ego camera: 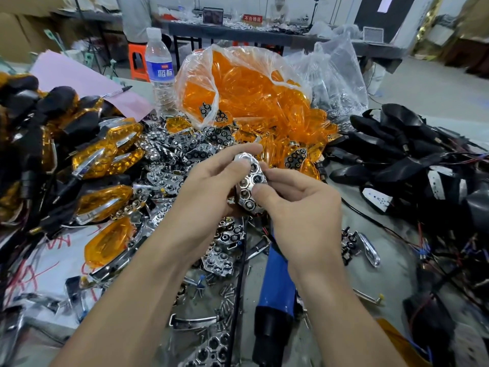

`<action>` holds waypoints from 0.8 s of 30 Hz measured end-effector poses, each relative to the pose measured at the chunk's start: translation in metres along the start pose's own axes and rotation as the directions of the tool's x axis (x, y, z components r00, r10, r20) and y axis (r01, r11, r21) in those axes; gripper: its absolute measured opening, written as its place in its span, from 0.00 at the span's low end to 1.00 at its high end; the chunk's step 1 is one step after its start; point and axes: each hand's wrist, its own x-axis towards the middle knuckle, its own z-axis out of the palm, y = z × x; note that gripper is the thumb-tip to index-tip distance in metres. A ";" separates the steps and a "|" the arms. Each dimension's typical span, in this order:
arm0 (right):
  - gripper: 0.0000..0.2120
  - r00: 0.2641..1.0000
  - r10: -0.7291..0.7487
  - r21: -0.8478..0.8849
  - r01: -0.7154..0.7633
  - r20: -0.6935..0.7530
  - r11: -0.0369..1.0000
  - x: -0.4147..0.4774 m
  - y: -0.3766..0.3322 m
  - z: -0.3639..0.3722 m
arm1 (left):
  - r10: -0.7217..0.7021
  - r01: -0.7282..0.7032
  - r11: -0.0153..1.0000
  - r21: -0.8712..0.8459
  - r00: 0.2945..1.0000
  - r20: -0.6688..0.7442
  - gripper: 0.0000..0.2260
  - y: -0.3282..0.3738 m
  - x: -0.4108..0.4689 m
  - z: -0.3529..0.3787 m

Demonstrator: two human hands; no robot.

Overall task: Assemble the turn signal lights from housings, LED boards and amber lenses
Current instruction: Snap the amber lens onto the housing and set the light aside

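Half-hiding reflector: L hand, R hand

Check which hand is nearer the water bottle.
Left. The left hand is on the near side of the bottle, slightly to its right. The right hand is farther right, across the reflector both hold.

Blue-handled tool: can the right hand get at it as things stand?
Likely yes, once freed: the right hand pinches the chrome reflector with the left hand, but the blue-handled tool lies uncovered beneath its wrist.
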 end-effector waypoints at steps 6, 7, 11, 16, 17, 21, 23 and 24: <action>0.09 0.990 0.137 0.151 -0.141 0.042 0.978 0.005 -0.002 -0.011 | 0.056 -0.059 0.998 0.014 0.991 0.122 0.25 0.001 -0.002 -0.001; 0.08 0.988 0.149 0.158 -0.154 0.045 0.975 0.007 -0.002 -0.014 | 0.058 -0.056 0.998 -0.021 0.983 0.174 0.28 0.000 -0.002 -0.003; 0.05 0.991 0.123 0.164 -0.129 0.048 0.978 0.007 -0.003 -0.022 | 0.065 -0.018 0.989 -0.149 0.947 0.315 0.26 0.003 -0.002 -0.008; 0.16 0.989 -0.150 -0.094 0.147 -0.019 0.985 -0.003 -0.005 -0.015 | 0.031 0.025 0.980 -0.196 0.960 0.278 0.23 -0.005 0.002 -0.005; 0.18 0.983 -0.182 -0.130 0.179 -0.018 0.975 -0.004 -0.006 -0.014 | 0.028 0.026 0.980 -0.199 0.963 0.267 0.22 -0.005 0.003 -0.004; 0.13 0.984 -0.167 -0.126 0.159 -0.053 0.979 -0.004 -0.003 -0.015 | -0.026 0.078 0.958 -0.275 0.982 0.188 0.17 -0.003 0.003 -0.004; 0.13 0.984 -0.171 -0.140 0.164 -0.039 0.976 -0.005 -0.004 -0.014 | -0.041 0.076 0.966 -0.248 0.989 0.143 0.14 -0.002 0.003 -0.004; 0.13 0.983 -0.180 -0.160 0.173 -0.031 0.972 -0.006 -0.005 -0.013 | -0.046 0.071 0.971 -0.229 0.992 0.115 0.12 -0.003 0.003 -0.003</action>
